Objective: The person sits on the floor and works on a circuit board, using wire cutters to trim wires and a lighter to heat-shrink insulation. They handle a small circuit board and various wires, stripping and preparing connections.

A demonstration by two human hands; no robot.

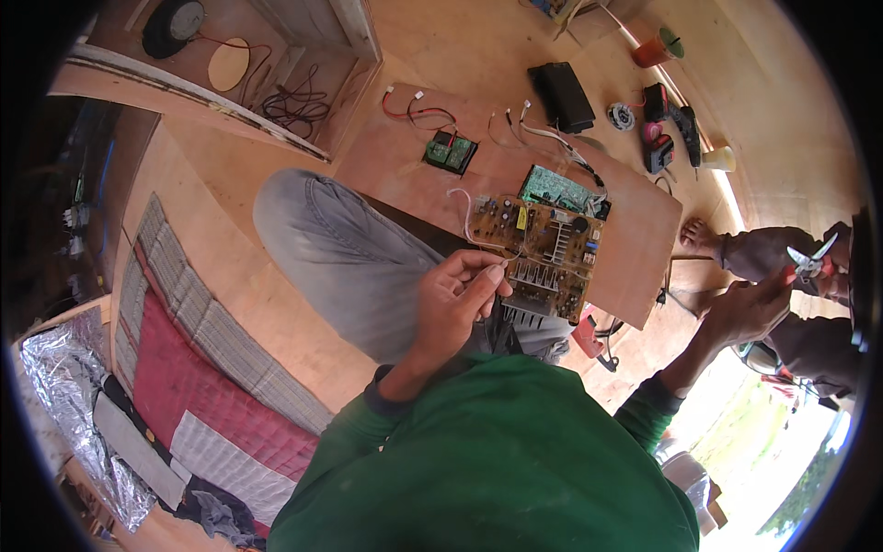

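My left hand [463, 296] is at the lower left edge of a brown circuit board [543, 241] with metal heat sinks. Its thumb and forefinger pinch the end of a thin pale wire [504, 263]. Out to the right, my right hand [747, 311] grips a pair of cutting pliers [809, 258] with red handles, their jaws apart and pointing away from the board. A green circuit board [561, 188] lies just beyond the brown one. Both boards rest on a reddish-brown wooden panel [635, 267].
A small green circuit module [449, 153] with red and black wires lies on the panel. Beyond are a black case [561, 96], a cordless drill [685, 133], batteries [658, 152] and a cup [657, 50]. Another person's legs [782, 262] are at right. An open wooden cabinet [276, 83] stands far left.
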